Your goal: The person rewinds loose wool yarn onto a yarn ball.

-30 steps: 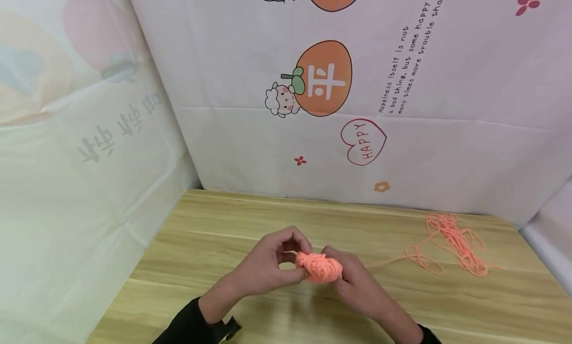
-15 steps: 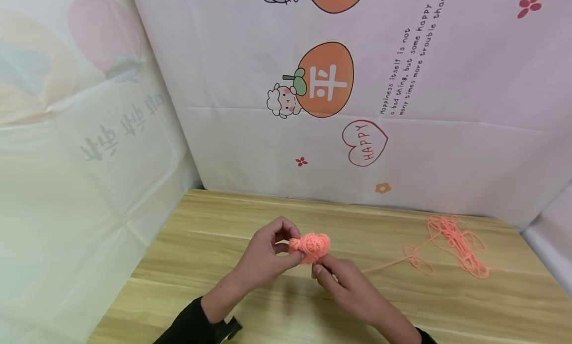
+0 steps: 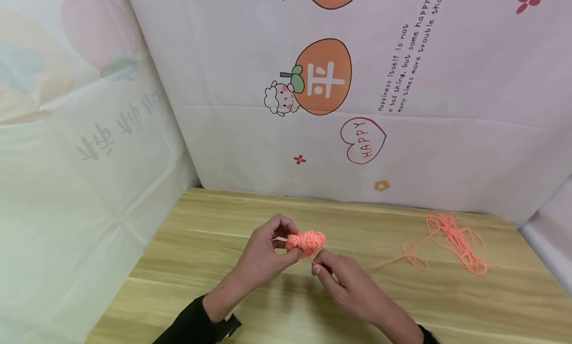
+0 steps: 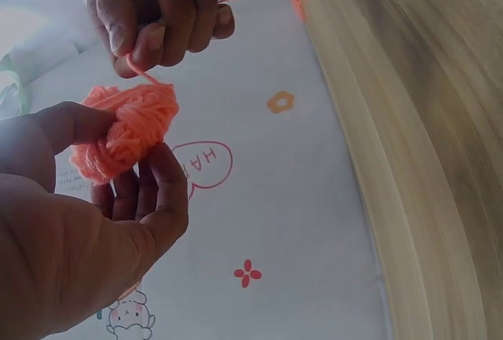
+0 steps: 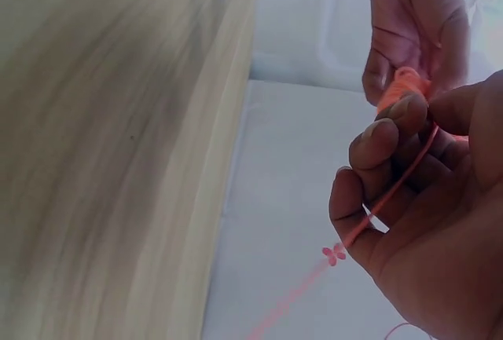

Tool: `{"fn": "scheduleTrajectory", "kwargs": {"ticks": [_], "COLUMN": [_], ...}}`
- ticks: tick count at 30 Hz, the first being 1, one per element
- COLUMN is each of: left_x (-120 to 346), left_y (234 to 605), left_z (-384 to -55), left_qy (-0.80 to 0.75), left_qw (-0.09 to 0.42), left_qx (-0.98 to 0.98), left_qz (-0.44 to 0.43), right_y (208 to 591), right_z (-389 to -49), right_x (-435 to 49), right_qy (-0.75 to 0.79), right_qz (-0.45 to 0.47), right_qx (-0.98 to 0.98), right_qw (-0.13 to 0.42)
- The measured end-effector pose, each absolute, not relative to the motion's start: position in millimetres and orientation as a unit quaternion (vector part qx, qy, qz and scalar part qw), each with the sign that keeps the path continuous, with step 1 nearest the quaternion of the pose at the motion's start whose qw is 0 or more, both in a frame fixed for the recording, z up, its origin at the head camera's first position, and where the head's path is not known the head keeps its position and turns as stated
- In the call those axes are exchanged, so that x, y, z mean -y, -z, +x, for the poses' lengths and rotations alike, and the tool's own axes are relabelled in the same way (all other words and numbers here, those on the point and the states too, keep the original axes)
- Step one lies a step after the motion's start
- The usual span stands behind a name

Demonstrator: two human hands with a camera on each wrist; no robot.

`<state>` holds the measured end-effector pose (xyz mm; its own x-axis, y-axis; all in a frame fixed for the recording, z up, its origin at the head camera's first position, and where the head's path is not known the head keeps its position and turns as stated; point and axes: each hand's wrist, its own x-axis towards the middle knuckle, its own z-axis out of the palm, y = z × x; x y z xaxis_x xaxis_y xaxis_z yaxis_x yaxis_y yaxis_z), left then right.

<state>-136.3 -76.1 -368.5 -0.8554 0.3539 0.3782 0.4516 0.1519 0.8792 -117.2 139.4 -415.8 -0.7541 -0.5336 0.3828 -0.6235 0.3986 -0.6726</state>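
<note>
A small ball of coral-orange yarn (image 3: 312,241) is held above the table by my left hand (image 3: 265,249), thumb on one side and fingers on the other. In the left wrist view the yarn ball (image 4: 130,128) shows crossing wraps, narrowed around its middle. Just right of the ball, my right hand (image 3: 348,284) pinches the yarn strand (image 4: 141,71) between thumb and index finger. From there the strand (image 5: 397,185) crosses the right palm and runs out past the little finger. In the right wrist view the ball is mostly hidden behind the fingers.
A loose tangle of the same yarn (image 3: 460,244) lies at the table's back right, with a strand leading toward the right hand. The wooden table (image 3: 214,225) meets a printed white cloth (image 3: 241,150) behind and another cloth (image 3: 103,195) at left.
The ball has moved up and left with my left hand and turned a little. My right hand has come off the ball's right side and now pinches the strand below it.
</note>
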Motion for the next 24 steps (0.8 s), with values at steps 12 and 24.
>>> {"fn": "scheduleTrajectory", "kwargs": {"ticks": [12, 24], "left_x": [75.4, 76.5], "left_y": [363.3, 367.2], "left_z": [-133.3, -133.9], "left_qy": [0.574, 0.528], "left_qw": [0.029, -0.013], "left_qx": [0.771, 0.798], "left_qz": [-0.273, -0.289], "right_y": [403.8, 394.1], "right_z": [-110.4, -107.5], "right_x": [-139.6, -144.8], "right_qy": [-0.391, -0.404], "right_qz": [0.358, 0.343], "right_qx": [0.845, 0.845], "right_qw": [0.072, 0.077]}}
